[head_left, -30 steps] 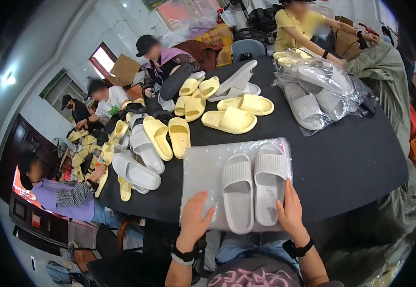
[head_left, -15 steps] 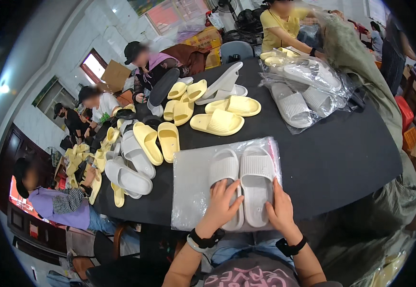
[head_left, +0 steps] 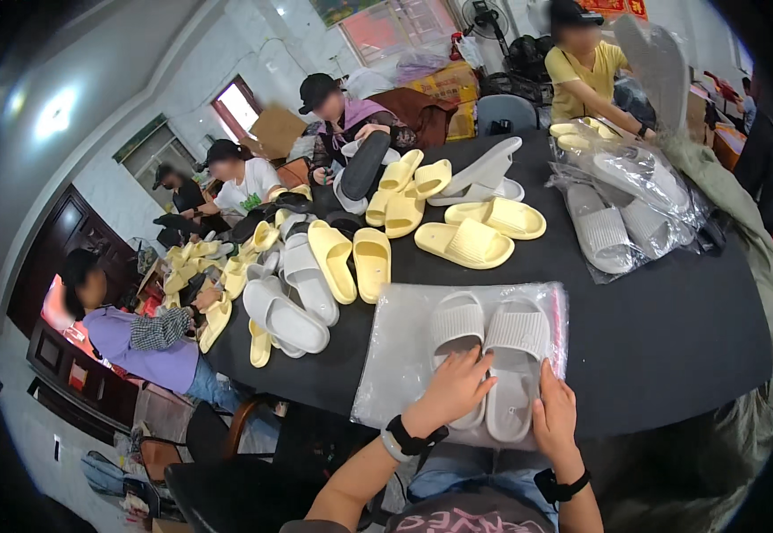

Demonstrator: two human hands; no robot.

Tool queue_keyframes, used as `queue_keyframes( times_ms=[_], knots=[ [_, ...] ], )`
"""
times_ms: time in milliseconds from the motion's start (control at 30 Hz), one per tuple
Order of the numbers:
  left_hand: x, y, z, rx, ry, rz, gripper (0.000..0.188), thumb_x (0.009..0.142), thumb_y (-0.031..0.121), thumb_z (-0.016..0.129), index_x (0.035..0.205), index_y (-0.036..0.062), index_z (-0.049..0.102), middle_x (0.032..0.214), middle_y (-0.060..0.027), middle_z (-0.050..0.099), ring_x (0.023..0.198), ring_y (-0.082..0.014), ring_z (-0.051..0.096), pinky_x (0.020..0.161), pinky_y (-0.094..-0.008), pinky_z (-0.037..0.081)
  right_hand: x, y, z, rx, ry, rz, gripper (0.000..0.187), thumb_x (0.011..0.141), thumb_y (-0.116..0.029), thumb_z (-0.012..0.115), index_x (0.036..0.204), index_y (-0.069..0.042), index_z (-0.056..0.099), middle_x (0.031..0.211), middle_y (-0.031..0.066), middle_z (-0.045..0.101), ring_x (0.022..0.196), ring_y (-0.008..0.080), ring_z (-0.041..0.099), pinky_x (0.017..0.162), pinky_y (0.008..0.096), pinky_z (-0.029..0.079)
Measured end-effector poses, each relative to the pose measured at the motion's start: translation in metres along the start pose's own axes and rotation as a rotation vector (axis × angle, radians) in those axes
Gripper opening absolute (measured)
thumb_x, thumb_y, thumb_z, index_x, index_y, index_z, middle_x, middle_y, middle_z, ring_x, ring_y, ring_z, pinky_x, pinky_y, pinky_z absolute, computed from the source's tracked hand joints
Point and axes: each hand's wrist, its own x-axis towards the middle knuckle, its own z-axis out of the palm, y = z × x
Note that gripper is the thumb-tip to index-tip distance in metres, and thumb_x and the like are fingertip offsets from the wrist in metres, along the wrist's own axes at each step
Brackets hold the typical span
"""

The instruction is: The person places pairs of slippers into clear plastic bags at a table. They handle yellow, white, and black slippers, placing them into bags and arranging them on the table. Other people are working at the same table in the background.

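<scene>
A pair of light grey slides lies side by side in front of me, the left slide (head_left: 457, 320) and the right slide (head_left: 517, 346), soles down. Under or around them is a flat clear plastic bag (head_left: 395, 355) with a pink strip along its right edge; whether they lie on or inside it I cannot tell. My left hand (head_left: 457, 386) rests across the left slide with its fingers spread, fingertips reaching toward the right slide. My right hand (head_left: 555, 409) stands along the outer side of the right slide, fingers stretched out against it.
Loose yellow slides (head_left: 466, 243) and grey slides (head_left: 287, 315) crowd the black table (head_left: 662, 355) to the left and ahead. Bagged grey slides (head_left: 613, 235) lie at the far right. Several people sit around the table; one in yellow (head_left: 586, 75) handles a clear bag.
The view has swung left, so everything sits further right in it. My left hand has shifted toward the right slide's strap. The person in yellow has raised a bag.
</scene>
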Motion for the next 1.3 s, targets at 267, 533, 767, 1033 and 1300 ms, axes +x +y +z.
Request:
queue_keyframes(
  times_ms=[267,533,767,1033,1300],
  knots=[
    [-0.023,-0.023,-0.07,-0.375,0.028,-0.288,0.038,0.099,0.022,0.056,0.125,-0.0045,0.056,0.133,-0.0263,0.054,0.125,-0.0404,0.051,0.106,-0.0408,0.04,-0.002,0.0,0.002,-0.117,-0.027,0.008,0.057,0.091,-0.021,0.057,0.14,0.005,0.044,0.138,0.0213,0.053,0.13,0.0352,0.049,0.11,0.0473,0.031],
    [-0.052,-0.127,-0.156,-0.344,0.148,-0.506,0.033,0.094,0.013,0.061,0.122,-0.0034,0.059,0.134,-0.0173,0.058,0.124,-0.0302,0.054,0.103,-0.034,0.041,-0.001,-0.002,0.003,-0.17,-0.027,-0.034,0.059,0.087,-0.02,0.063,0.139,0.004,0.046,0.137,0.0195,0.055,0.131,0.036,0.048,0.11,0.0474,0.032],
    [-0.005,-0.236,-0.157,-0.206,0.182,-0.606,0.041,0.086,0.011,0.065,0.125,0.0003,0.06,0.11,-0.0101,0.066,0.099,-0.0204,0.061,0.089,-0.0329,0.047,-0.001,-0.002,0.007,-0.193,-0.016,-0.071,0.062,0.084,-0.019,0.066,0.14,0.0,0.047,0.136,0.018,0.056,0.13,0.0348,0.049,0.109,0.0471,0.033],
    [0.074,-0.278,-0.095,-0.198,0.407,-0.466,0.047,0.085,0.004,0.061,0.131,-0.0043,0.055,0.155,-0.0297,0.027,0.141,-0.0384,0.035,0.111,-0.0401,0.035,-0.002,0.001,0.008,-0.229,0.006,-0.066,0.061,0.085,-0.021,0.066,0.14,-0.002,0.048,0.135,0.0175,0.057,0.129,0.0345,0.05,0.108,0.0472,0.033],
    [0.033,-0.24,-0.073,-0.12,0.313,-0.207,0.049,0.09,0.011,0.065,0.137,0.0034,0.053,0.155,-0.0181,0.034,0.142,-0.034,0.035,0.115,-0.0395,0.03,-0.002,-0.004,0.007,-0.235,0.004,-0.058,0.059,0.086,-0.021,0.065,0.139,-0.001,0.049,0.135,0.0189,0.057,0.129,0.0345,0.05,0.109,0.0472,0.033]
  ],
)
